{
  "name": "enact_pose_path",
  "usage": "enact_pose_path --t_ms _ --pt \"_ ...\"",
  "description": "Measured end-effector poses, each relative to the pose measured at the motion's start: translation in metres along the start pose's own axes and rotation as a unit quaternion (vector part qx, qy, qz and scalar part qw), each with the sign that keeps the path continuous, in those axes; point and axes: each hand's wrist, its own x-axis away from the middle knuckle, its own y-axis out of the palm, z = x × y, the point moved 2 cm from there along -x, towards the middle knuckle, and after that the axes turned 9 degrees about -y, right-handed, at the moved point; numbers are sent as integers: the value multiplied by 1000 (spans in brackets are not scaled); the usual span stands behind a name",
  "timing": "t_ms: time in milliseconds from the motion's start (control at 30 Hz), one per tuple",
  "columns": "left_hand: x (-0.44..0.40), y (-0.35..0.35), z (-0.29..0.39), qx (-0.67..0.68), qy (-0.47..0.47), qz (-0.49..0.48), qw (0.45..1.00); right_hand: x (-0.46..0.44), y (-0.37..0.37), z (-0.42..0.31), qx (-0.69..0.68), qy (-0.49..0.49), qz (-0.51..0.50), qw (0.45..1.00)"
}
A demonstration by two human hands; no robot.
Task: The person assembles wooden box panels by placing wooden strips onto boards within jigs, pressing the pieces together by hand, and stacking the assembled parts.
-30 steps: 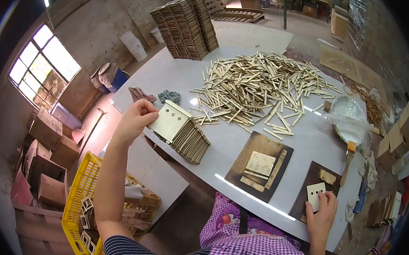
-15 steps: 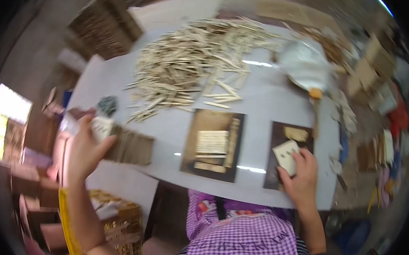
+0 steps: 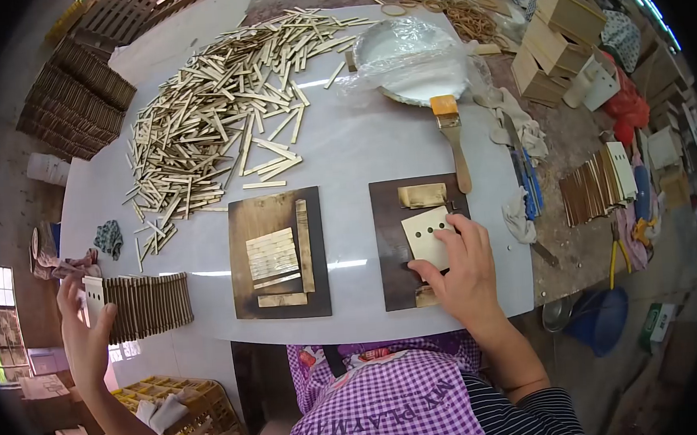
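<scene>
My left hand (image 3: 89,345) grips a pale panel with holes (image 3: 94,293) at the left end of a row of thin wooden pieces standing on edge (image 3: 148,304). My right hand (image 3: 470,278) holds another pale panel with holes (image 3: 427,248), tilted over a dark board (image 3: 389,215) with wooden strips fixed at its top and bottom. Between the hands lies a second dark board (image 3: 239,217). On it, several light strips (image 3: 272,257) sit side by side, next to a long upright strip (image 3: 304,245) and a short lower one (image 3: 283,300).
A heap of loose wooden strips (image 3: 196,123) covers the back left of the table. A brush (image 3: 452,141) rests against a plastic-covered bowl of white stuff (image 3: 414,59). A crumpled green cloth (image 3: 108,239) lies at left. A yellow crate (image 3: 216,404) stands below the table's left edge.
The view has swung, so the table sits differently in it. My left hand's panel now stands close against the row's end. My right hand still holds its panel over the dark board.
</scene>
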Motion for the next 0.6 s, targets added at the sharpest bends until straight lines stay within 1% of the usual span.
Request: enact_pose_path --t_ms 33,67,167,200,267,300,367,400,467,500,567,600 --pt "2 0 -1 -11 65 62 996 -1 -2 1 -17 -2 -1 1000" --pt "5 3 5 -11 67 59 996 -1 -4 3 -15 1 -2 1000" --pt "35 17 50 72 139 106 982 -1 -16 16 -98 42 36 994" --pt "44 25 63 74 139 104 982 0 -18 21 -96 44 33 994" --pt "61 54 88 95 184 -56 977 3 -25 32 -64 29 44 997" --pt "63 68 96 96 184 -59 976 5 -28 34 -48 22 48 997" --pt "59 102 110 101 218 -128 962 7 -32 35 -45 21 28 998" --pt "57 113 114 102 220 -131 961 8 -34 35 -44 17 10 999" --pt "52 131 121 50 263 -93 959 10 -35 36 -41 19 -7 999" --pt "50 138 125 24 284 -73 956 11 -34 35 -46 2 -26 999" --pt "42 150 126 34 277 -76 957 14 -33 32 -56 -29 -62 996" --pt "37 155 125 41 264 -75 961 15 -34 30 -54 -24 -62 996"
